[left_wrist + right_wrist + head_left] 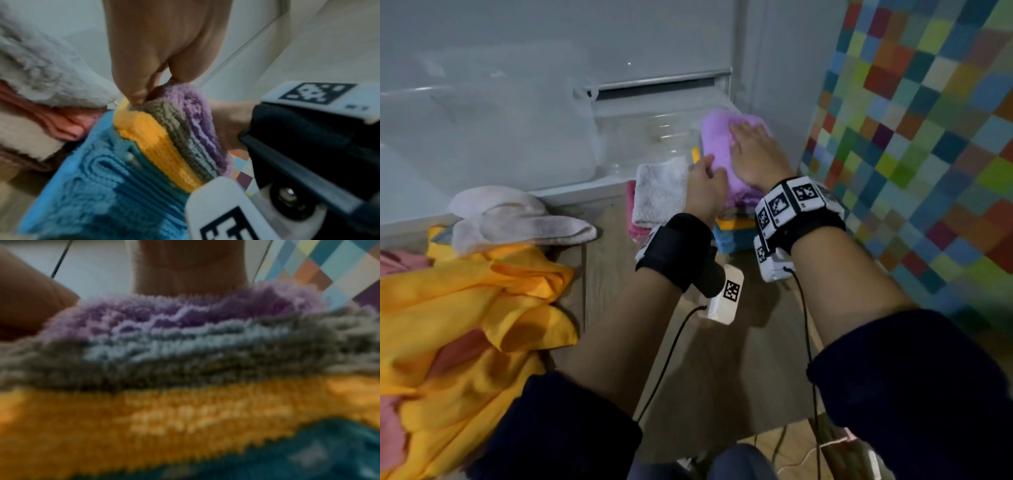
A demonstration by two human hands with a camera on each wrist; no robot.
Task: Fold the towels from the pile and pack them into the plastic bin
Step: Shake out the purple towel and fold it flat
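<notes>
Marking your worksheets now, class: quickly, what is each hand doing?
Left hand: fingers pinch the purple towel's edge.
Right hand: open, pressing flat on the purple towel.

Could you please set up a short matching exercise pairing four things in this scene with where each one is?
Things:
1. purple towel
2. right hand
3. white towel
4. yellow cloth

Places:
A. in the loose pile on the left
B. flat on the purple towel
C. top of the folded stack
D. on the pink towel, left of the stack

Pairs: 1-C, 2-B, 3-D, 4-A
</notes>
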